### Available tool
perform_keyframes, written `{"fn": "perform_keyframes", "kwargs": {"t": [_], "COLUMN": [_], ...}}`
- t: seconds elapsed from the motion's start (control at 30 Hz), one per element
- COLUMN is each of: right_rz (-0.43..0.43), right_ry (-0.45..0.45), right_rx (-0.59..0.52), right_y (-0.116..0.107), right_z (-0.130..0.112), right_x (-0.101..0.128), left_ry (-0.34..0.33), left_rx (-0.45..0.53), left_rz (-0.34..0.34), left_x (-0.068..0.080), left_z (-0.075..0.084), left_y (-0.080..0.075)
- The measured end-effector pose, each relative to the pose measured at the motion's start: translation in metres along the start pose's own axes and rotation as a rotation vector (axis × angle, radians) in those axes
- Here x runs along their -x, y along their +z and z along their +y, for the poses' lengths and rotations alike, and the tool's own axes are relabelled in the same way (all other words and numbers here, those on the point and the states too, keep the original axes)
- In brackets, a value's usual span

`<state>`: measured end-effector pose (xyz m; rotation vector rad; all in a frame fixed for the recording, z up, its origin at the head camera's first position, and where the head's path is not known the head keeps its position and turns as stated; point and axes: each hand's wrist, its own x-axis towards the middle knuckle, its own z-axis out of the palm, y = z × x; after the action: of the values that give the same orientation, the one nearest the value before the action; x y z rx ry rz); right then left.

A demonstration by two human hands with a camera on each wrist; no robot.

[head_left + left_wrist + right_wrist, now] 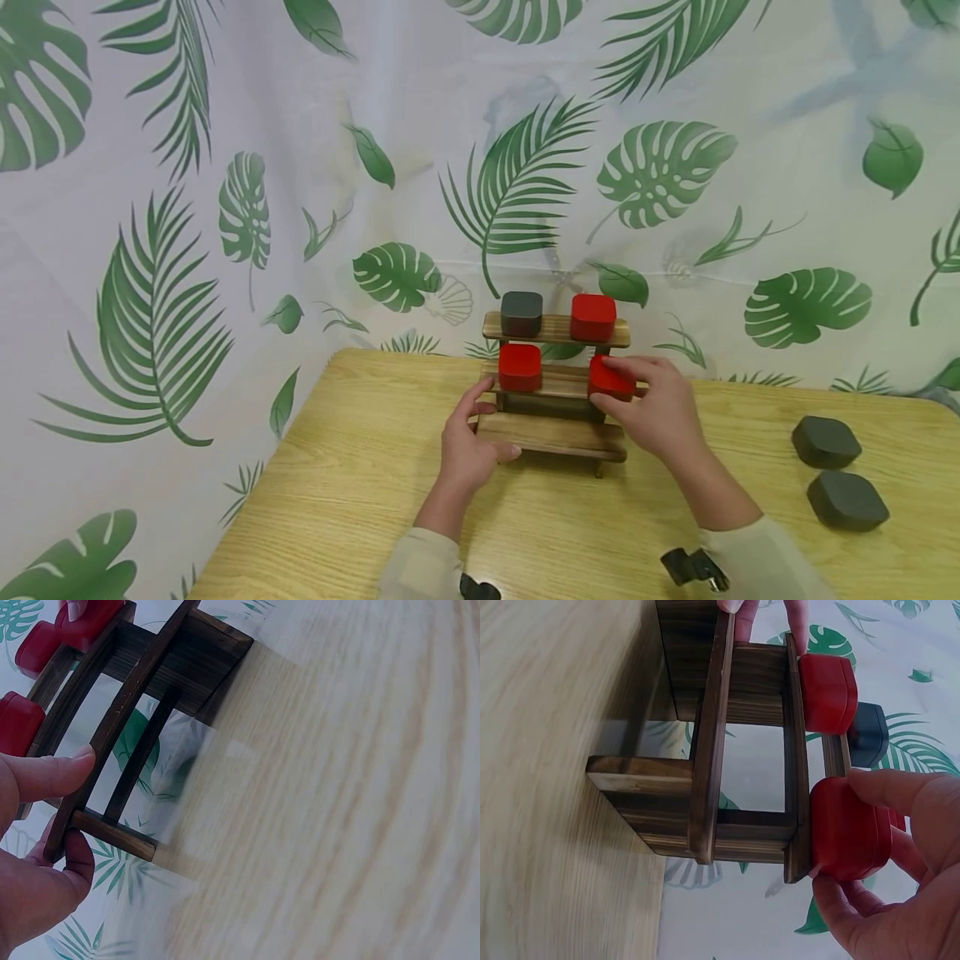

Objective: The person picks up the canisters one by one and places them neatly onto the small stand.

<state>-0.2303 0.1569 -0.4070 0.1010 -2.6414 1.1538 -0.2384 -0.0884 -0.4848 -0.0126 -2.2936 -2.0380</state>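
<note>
A red block (610,382) sat at the right end of the middle step of a small wooden stepped shelf (553,433), and the right hand (660,408) gripped it, thumb and fingers (900,796) curled round its sides. In the right wrist view the block's base lay against the step's board. A second red block (520,367) stood at the left end of the same step, well apart from the first. On the top step were a dark grey block (521,313) on the left and a third red block (592,317) on the right.

The left hand (468,446) held the shelf's left end, its thumb and forefinger pinched on the lowest step's edge, as the left wrist view showed.

The shelf stood at the far edge of the pale wooden tabletop (360,500), close to a leaf-printed curtain (225,167). Two more dark grey blocks (836,471) lay on the tabletop to the right, well apart from the shelf.
</note>
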Motion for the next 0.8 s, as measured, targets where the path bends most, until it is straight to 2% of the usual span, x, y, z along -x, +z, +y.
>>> {"fn": "perform_keyframes", "kwargs": {"t": [0.4, 0.8], "right_rz": [0.000, 0.028], "right_ry": [-0.036, -0.053], "right_rx": [-0.022, -0.007], "right_y": [0.007, 0.016], "right_z": [-0.004, -0.006], "right_x": [-0.004, -0.008], "left_ry": [-0.001, -0.005], "left_rx": [0.014, 0.016], "left_rz": [-0.006, -0.006], "left_x": [-0.002, 0.000], "left_z": [-0.003, 0.001], "left_y": [0.000, 0.000]}}
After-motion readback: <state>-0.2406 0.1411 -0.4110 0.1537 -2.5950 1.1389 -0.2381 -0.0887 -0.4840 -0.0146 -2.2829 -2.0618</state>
